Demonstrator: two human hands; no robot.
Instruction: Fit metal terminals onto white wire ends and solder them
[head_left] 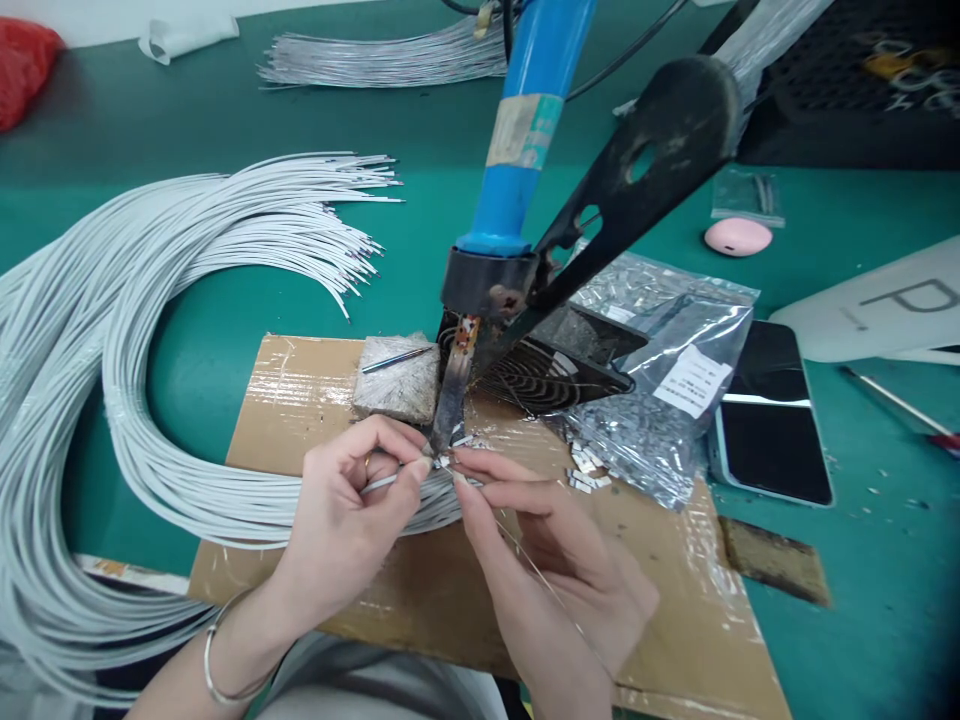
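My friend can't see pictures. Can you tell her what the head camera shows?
Two hands, left hand and right hand, pinch a thin white wire under a soldering iron's tip fixed on a stand. White wires curve across the green table.

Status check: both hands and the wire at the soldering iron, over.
Left hand pinching a white wire, end at the soldering iron tip. Right hand holding thin solder wire at the same spot. Loose metal terminals beside the fingers.

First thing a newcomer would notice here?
Probably the big fan of white wires sweeping across the green table on the left. Next, the blue-handled soldering iron fixed at centre, tip down over the cardboard, where the left hand pinches one wire end and the right hand holds a thin solder strand.
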